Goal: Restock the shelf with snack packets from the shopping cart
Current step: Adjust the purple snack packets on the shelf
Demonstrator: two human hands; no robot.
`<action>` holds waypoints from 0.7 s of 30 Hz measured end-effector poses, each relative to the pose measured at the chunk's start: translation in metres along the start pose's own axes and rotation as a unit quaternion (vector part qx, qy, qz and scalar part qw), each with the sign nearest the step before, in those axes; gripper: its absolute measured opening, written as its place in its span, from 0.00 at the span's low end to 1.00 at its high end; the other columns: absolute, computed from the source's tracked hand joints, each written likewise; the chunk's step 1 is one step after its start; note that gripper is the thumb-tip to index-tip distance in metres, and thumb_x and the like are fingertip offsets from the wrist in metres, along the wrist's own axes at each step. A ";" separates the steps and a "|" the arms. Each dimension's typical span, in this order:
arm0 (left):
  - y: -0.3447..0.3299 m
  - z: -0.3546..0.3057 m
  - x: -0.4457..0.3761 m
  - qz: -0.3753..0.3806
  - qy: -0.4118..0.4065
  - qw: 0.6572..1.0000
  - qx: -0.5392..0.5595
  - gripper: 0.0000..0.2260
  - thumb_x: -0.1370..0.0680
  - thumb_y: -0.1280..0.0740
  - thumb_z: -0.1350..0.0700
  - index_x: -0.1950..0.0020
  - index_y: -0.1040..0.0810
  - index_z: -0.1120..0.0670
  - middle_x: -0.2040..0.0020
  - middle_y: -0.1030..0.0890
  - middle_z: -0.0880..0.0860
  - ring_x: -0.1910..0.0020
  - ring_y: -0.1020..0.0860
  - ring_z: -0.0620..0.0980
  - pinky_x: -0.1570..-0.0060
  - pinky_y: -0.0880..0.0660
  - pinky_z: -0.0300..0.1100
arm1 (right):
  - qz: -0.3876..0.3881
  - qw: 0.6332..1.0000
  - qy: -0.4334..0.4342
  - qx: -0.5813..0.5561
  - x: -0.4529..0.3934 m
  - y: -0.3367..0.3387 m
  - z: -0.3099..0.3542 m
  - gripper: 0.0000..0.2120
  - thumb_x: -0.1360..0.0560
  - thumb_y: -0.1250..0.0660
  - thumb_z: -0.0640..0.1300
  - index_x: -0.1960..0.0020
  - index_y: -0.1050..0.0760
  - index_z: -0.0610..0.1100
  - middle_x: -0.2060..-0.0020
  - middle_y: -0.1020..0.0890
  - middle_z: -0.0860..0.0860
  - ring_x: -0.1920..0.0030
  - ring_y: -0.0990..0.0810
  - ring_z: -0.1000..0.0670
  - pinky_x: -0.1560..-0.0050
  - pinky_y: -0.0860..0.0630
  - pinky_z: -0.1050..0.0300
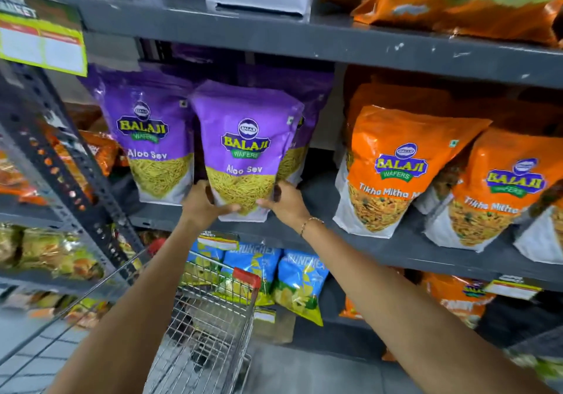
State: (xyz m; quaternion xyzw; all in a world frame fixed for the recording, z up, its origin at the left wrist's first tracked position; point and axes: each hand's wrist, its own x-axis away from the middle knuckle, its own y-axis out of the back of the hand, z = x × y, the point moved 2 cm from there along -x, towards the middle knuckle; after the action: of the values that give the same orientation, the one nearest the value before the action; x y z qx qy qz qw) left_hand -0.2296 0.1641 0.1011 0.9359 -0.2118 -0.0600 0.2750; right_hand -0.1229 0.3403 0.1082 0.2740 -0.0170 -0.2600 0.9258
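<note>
Packet in hand: purple packet point(246, 146), printed "BALAJI WAFERS" and "Aloo Sev", yellow strands pictured on the lower half. You hold it upright at the front edge of the grey shelf point(320, 204), its base at the lip.

Left hand point(202, 203): clamped on the packet's lower left corner, thumb across the front, fingers wrapped behind. Right hand point(285, 201): clamped on the lower right corner, thumb on the front face; a thin bracelet point(310, 224) sits at that wrist. Both forearms reach up and forward, converging on the packet.

Neighbours: a second purple "Aloo Sev" packet point(149, 146) stands just left, touching yours; another shows behind on the right. Further right on the same shelf, orange packets point(399, 174) read "BALAJI WAFERS" and "Tikha Mitha", the rest cut off. One shelf down, blue packets point(300, 284) read "CRUNCHEX".

The wire shopping cart point(210, 329) stands below your arms, against the shelving, with a red corner piece.
</note>
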 end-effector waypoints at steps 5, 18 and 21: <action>-0.028 -0.027 0.021 0.020 -0.021 0.998 0.061 0.32 0.38 0.21 0.54 0.41 0.32 0.59 0.49 0.24 0.52 0.50 0.26 0.51 0.52 0.31 0.43 | -0.036 0.999 0.000 -0.015 0.019 0.025 -0.014 0.21 0.34 0.25 0.43 0.43 0.25 0.42 0.51 0.19 0.44 0.54 0.21 0.48 0.51 0.25 0.56; -0.049 -0.035 0.011 0.050 -0.042 0.992 0.107 0.33 0.37 0.22 0.56 0.36 0.32 0.57 0.47 0.24 0.51 0.48 0.26 0.50 0.50 0.31 0.42 | -0.035 0.999 -0.016 -0.008 0.025 0.044 -0.020 0.23 0.30 0.28 0.45 0.38 0.29 0.43 0.43 0.22 0.44 0.49 0.23 0.48 0.50 0.28 0.60; -0.050 -0.030 0.009 0.058 -0.045 0.989 0.125 0.38 0.37 0.21 0.52 0.32 0.36 0.56 0.40 0.24 0.53 0.45 0.25 0.49 0.46 0.29 0.43 | -0.086 0.995 -0.043 -0.026 0.035 0.046 -0.014 0.22 0.30 0.28 0.45 0.40 0.31 0.41 0.51 0.23 0.49 0.54 0.25 0.53 0.54 0.29 0.61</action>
State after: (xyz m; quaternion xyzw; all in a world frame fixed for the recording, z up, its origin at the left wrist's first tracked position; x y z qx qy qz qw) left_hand -0.1970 0.2125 0.0992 0.9452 -0.2842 -0.0591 0.1493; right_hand -0.0682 0.3631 0.1161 0.2389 -0.0267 -0.3503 0.9053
